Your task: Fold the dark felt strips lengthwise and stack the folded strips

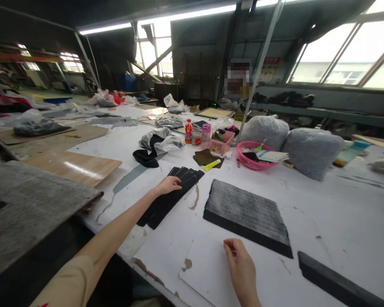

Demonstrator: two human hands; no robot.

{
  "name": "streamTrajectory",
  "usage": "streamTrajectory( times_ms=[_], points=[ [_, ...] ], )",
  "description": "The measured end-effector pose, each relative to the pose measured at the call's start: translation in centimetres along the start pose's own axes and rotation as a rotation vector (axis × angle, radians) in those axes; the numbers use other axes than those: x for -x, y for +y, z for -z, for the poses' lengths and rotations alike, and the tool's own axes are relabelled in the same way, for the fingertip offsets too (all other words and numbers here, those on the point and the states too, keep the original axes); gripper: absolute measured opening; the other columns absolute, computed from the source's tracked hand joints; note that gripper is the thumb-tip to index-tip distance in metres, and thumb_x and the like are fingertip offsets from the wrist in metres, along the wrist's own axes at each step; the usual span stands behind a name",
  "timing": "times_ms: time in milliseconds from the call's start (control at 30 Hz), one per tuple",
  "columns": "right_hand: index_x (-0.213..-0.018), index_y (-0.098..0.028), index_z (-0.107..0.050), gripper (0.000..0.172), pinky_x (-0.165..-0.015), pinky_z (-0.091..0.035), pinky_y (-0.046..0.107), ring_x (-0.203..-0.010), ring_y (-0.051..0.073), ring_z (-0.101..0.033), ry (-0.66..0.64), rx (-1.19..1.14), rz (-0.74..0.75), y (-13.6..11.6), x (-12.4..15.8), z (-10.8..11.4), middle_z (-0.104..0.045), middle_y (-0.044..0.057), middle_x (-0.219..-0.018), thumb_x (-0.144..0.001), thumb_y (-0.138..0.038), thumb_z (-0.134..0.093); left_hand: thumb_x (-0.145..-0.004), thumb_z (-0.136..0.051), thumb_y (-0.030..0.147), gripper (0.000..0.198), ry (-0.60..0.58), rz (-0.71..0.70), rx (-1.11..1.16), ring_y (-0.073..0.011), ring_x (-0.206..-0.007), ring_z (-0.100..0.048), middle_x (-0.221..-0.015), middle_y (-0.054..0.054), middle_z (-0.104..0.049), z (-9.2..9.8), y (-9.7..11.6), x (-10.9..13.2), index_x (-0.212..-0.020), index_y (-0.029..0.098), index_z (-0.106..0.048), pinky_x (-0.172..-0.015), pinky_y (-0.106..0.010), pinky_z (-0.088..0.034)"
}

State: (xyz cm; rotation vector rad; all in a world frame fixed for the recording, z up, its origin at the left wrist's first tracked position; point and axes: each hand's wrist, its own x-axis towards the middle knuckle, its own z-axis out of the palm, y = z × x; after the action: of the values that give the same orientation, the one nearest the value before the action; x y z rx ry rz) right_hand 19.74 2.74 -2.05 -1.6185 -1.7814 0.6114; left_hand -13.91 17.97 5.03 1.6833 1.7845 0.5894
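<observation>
The right hand (241,266) rests near the front edge of the scuffed white tabletop (323,204), fingers loosely bent and close together, holding nothing. At the near right lies a long black foam bar (339,283), angled from near right to far left. Just beyond the right hand, apart from it, sits a flat rectangular grey pad with a black edge (246,213).

Left of the pad, the left hand (169,184) lies palm down on a stack of long black fabric strips (173,197), fingers stretched out flat and narrow, not gripping. The stack lies flat left of centre on the tabletop. Its long axis runs from near left to far right, and the far ends fan out slightly, pointing at a small yellow tube (211,165).

At the near left are a grey felt sheet (25,204) and, beyond it, a pale plywood board (73,166).

Farther back stand a round pink plastic basket (254,155), a pink box (222,143), a red-capped bottle (188,131) and two bulging grey sacks (312,151).
</observation>
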Motion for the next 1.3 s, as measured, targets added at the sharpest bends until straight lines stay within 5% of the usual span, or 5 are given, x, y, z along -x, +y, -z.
streamTrajectory(
  times_ms=[333,600,767,1100,1300],
  points=[
    [-0.109,-0.019,-0.061,0.028,-0.091,-0.043,0.038,-0.109,0.025,-0.055,0.08,0.493,0.197,-0.8,-3.5,-1.4,-0.063,0.009,-0.115,-0.083,-0.01,-0.06,-0.09,-0.054,0.029,0.024,0.181,-0.384,-0.613,-0.0254,-0.112,-0.05,-0.115,-0.01,-0.059,-6.7,-1.1,2.1,-0.111,0.025,-0.063,-0.097,-0.042,-0.037],
    [-0.102,-0.018,-0.063,0.016,-0.074,-0.045,0.032,-0.09,0.022,-0.059,0.048,0.71,0.377,0.4,-6.1,-1.9,-0.066,0.009,-0.105,-0.088,-0.012,-0.059,-0.09,-0.043,0.013,0.026,0.251,-0.325,-0.631,-0.0219,-0.105,-0.051,-0.104,-0.008,-0.061,-7.4,-0.5,-0.3,-0.097,0.023,-0.065,-0.09,-0.039,-0.041],
    [-0.09,-0.016,-0.064,0.021,-0.073,-0.043,0.03,-0.087,0.021,-0.059,0.072,0.719,0.437,1.2,-6.0,-2.2,-0.066,0.01,-0.107,-0.089,-0.003,-0.048,-0.091,-0.043,0.013,0.024,0.274,-0.362,-0.615,-0.0239,-0.107,-0.051,-0.107,-0.01,-0.061,-9.2,1.1,2.2,-0.099,0.019,-0.065,-0.093,-0.041,-0.041],
    [-0.088,-0.018,-0.063,0.02,-0.076,-0.04,0.024,-0.083,0.016,-0.06,0.195,0.12,0.148,1.1,-6.2,-1.3,-0.067,0.005,-0.09,-0.09,-0.022,-0.043,-0.093,-0.043,0.011,0.033,0.211,-0.902,-0.501,-0.0229,-0.124,-0.048,-0.126,-0.01,-0.059,-15.0,4.7,8.1,-0.121,0.017,-0.059,-0.108,-0.04,-0.035],
    [-0.07,-0.018,-0.057,0.022,-0.065,-0.045,0.025,-0.059,0.012,-0.052,0.457,-0.621,-0.209,2.3,-6.9,-0.4,-0.057,-0.003,-0.063,-0.074,-0.039,-0.061,-0.092,-0.042,0.015,0.035,0.135,-0.799,-0.589,-0.0255,-0.12,-0.053,-0.128,-0.012,-0.06,-17.3,4.8,6.5,-0.123,0.013,-0.059,-0.106,-0.044,-0.038]
  ],
)
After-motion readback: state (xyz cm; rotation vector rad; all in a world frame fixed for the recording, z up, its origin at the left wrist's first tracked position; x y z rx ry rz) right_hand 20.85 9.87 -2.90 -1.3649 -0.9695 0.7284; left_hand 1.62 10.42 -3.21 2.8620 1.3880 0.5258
